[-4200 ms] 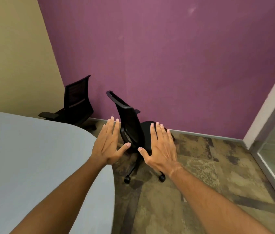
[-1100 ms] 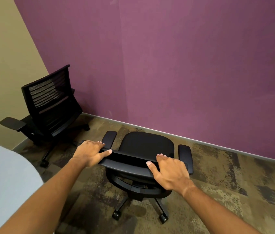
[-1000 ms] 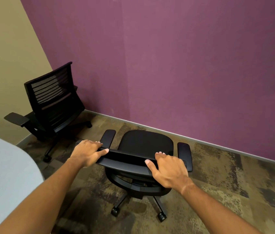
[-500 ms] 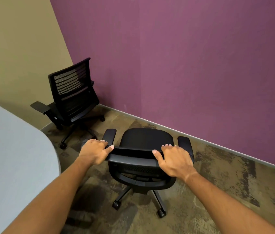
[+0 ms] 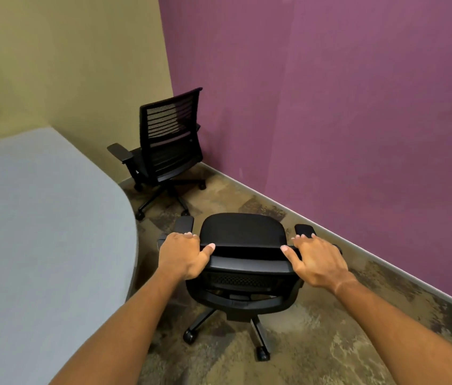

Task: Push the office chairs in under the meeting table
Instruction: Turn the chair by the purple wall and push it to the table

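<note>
Near chair: The near chair (image 5: 243, 262) stood just beside the rounded end of the meeting table (image 5: 39, 232), out on the carpet and not under it. Its seat faced the purple wall (image 5: 344, 107), away from you.

Left hand: Your left hand (image 5: 182, 254) was curled over the left end of the backrest's top edge, thumb on your side of the bar, fingers wrapped over the far side.

Right hand: Your right hand (image 5: 316, 259) lay on the right end of that edge, fingers loosely spread, thumb along the bar. It looked more like a resting palm than a firm clasp.

Far chair: The far chair (image 5: 165, 151) sat beyond the table's curved end, in the corner where the tan wall (image 5: 66, 65) met the purple one, untouched and well apart from the near chair.

Progress: By my reading, neither chair was tucked in; you were turning the first one toward the table.

Risk, swivel: With the seat pointing away from the table, a push could have spun the seat on its post rather than rolling the base.

Risk, armrests: The armrests might have caught the table's edge if they stood higher than its underside; I cannot tell their height.

Risk, grip: The looser right hand could have slipped off during a hard turn.
</note>
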Demonstrator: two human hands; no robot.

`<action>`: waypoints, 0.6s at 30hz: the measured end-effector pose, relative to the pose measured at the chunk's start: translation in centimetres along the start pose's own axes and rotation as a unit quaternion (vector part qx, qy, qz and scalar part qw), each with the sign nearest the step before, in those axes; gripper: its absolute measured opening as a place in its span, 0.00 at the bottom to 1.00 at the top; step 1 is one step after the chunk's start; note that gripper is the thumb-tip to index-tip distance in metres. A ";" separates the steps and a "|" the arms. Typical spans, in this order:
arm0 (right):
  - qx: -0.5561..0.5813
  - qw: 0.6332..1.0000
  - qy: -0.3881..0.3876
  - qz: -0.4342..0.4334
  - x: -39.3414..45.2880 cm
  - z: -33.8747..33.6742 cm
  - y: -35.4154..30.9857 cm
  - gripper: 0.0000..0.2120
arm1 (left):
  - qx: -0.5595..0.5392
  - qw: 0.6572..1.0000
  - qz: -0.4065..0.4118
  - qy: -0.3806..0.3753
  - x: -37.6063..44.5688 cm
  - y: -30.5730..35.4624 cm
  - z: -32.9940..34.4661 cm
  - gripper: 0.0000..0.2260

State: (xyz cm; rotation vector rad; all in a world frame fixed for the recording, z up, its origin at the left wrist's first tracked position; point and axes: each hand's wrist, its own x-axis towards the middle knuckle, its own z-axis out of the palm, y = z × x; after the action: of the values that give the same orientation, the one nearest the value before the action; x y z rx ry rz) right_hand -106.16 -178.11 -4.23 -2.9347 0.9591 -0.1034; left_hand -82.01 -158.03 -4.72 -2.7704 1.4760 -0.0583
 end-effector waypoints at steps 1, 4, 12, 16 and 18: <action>0.002 1.000 -0.003 -0.013 0.3 0.0 0.1 0.33 | -0.003 1.000 -0.010 0.003 -0.3 0.0 0.0 0.27; 0.008 0.999 -0.007 -0.048 1.2 -0.1 0.5 0.33 | -0.009 0.999 -0.035 0.007 -1.3 0.1 0.1 0.28; 0.025 0.990 -0.009 -0.136 4.7 -0.2 4.0 0.33 | -0.019 0.990 -0.139 0.016 -2.6 4.0 0.0 0.26; 0.031 0.983 -0.007 -0.179 7.4 -0.3 6.7 0.30 | -0.017 0.981 -0.191 0.021 -2.5 7.3 -0.2 0.27; 0.030 0.980 -0.010 -0.197 8.8 -0.4 7.8 0.29 | -0.015 0.976 -0.215 0.016 -2.2 8.7 -0.4 0.26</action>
State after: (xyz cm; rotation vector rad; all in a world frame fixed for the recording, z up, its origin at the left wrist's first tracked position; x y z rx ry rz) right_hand -103.70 -189.59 -3.97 -3.0169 0.3517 -0.1156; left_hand -90.48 -161.10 -4.51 -3.0698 0.8601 -0.0814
